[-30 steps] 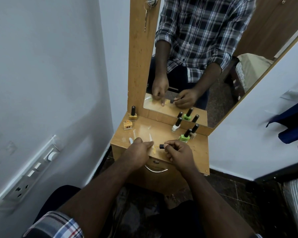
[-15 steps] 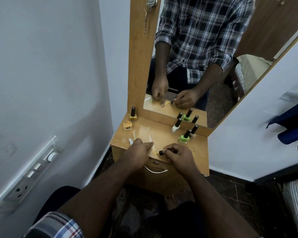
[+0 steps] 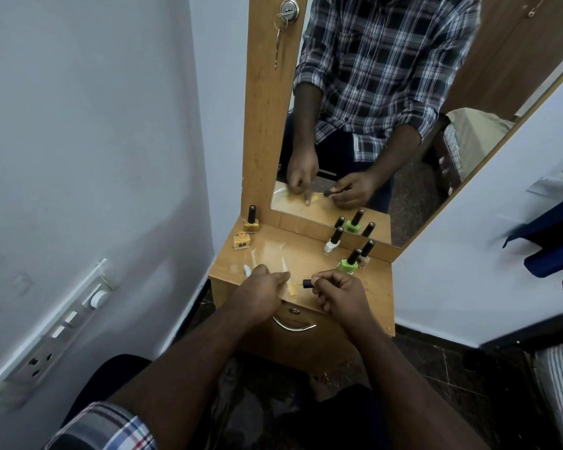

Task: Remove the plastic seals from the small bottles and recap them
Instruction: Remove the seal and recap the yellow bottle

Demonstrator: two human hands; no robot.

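Note:
My right hand [image 3: 342, 297] is shut on a black brush cap [image 3: 307, 283] that points left, low over the wooden dressing table [image 3: 371, 287]. My left hand [image 3: 264, 287] is curled, its forefinger pressed down beside a yellow scrap of plastic seal [image 3: 293, 289]. Clear seal strips [image 3: 285, 265] lie just beyond the hands. An uncapped orange bottle [image 3: 241, 241] stands at the far left, with a capped yellow bottle [image 3: 251, 222] behind it. Capped white [image 3: 333, 244], green [image 3: 349, 264] and pale [image 3: 366, 252] bottles stand at the right.
A mirror [image 3: 403, 92] rises behind the table and reflects my hands and the bottles. A drawer with a metal handle [image 3: 294, 325] sits under the top. A white wall with a switch panel [image 3: 56, 326] closes the left side; dark clothes [image 3: 553, 251] hang at right.
My right hand with the cap dipped slightly toward me and came back a little. The left hand and the bottles have stayed put.

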